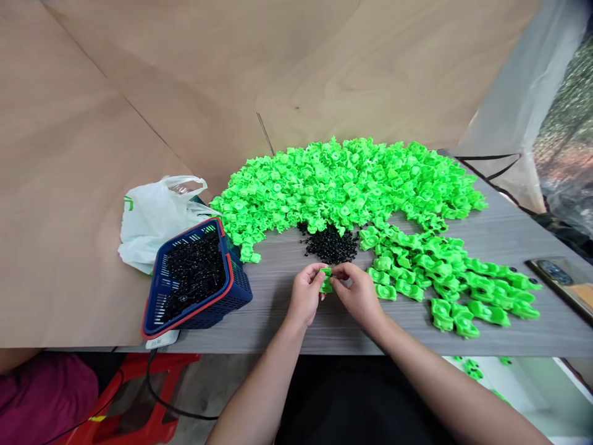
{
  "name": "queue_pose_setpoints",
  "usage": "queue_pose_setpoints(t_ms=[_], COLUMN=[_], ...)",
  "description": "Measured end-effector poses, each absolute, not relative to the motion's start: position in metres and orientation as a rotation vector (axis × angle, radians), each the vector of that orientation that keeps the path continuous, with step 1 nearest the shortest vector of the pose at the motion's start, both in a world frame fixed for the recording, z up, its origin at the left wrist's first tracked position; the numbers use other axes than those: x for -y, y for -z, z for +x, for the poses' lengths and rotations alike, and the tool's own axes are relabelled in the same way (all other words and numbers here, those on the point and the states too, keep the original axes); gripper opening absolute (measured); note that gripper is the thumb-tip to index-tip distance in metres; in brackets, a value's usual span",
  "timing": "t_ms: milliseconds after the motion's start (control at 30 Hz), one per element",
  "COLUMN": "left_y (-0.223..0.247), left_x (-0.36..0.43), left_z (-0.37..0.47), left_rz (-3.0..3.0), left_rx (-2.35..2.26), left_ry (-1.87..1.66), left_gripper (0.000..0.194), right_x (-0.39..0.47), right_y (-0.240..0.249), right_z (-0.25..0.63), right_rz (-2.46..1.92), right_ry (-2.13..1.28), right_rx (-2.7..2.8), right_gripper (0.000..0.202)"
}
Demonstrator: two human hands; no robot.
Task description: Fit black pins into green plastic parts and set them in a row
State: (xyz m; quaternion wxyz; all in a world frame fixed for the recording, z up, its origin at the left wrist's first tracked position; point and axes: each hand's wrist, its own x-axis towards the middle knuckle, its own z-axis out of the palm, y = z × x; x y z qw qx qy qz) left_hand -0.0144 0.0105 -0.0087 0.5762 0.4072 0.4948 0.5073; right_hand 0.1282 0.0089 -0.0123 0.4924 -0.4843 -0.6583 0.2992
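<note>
A small green plastic toy car body [327, 282] is pinched between the thumb and fingers of my left hand [306, 290], just above the table near its front edge. My right hand [354, 289] is closed at the right side of that piece, fingertips touching it. A tiny dark part shows by those fingertips, too small to make out. Directly beyond both hands lies a heap of small black wheel pieces [331, 244]. To the right, several rows of green toy car bodies [445, 272] lie on the table, some with black wheels showing.
A big pile of green plastic pieces [343, 179] spans the back of the table [273, 309]. At left stand a blue basket [231, 290] of black axle pieces and a white plastic bag [152, 216]. A phone [558, 275] lies far right. Below are a red stool [162, 395] and a white bin [546, 389].
</note>
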Motion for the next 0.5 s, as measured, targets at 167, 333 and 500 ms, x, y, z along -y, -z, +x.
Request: queue_pose_setpoints(t_ms=[167, 333, 500], left_y=[0.009, 0.009, 0.007], left_x=[-0.010, -0.010, -0.008], left_z=[-0.012, -0.009, -0.008], left_rz=[0.953, 0.988, 1.043], left_rx=[-1.167, -1.209, -1.242], left_ry=[-1.186, -1.205, -1.206], left_gripper=[0.039, 0.040, 0.038], right_x=[-0.007, -0.007, -0.008], right_y=[0.015, 0.022, 0.028], right_z=[0.128, 0.124, 0.122], right_rz=[-1.195, -1.228, -1.270], right_ry=[-0.779, -0.762, -0.726], right_rx=[1.546, 1.523, 1.521], right_gripper=[0.009, 0.008, 0.005])
